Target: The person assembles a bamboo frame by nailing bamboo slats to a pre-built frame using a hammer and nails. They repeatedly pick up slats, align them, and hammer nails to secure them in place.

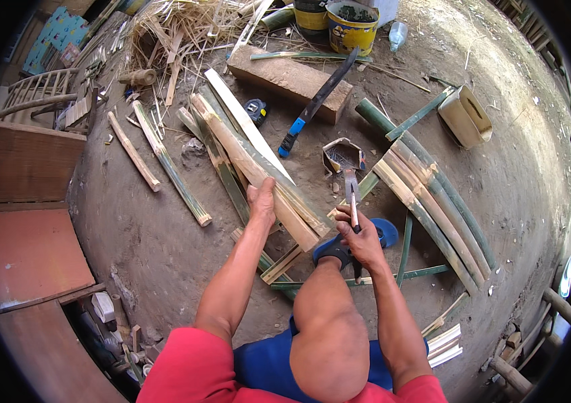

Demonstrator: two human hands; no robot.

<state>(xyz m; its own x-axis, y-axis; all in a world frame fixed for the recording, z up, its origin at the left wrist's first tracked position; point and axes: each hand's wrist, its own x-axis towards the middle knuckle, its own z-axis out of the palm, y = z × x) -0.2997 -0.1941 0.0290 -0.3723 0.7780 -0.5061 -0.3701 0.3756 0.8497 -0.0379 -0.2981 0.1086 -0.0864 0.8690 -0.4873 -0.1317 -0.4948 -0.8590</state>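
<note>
Right hand (364,240) grips hammer (352,195); left hand (262,201) clasps split bamboo bundle (258,168).

Left hand (262,199) grips bamboo slats (258,168); right hand (360,240) holds hammer (352,195).

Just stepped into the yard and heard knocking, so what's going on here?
A person crouches on the dirt floor. The left hand grips a bundle of split bamboo slats; the right hand holds a hammer beside its near end. More bamboo strips and a blue-handled machete lie around.
</note>
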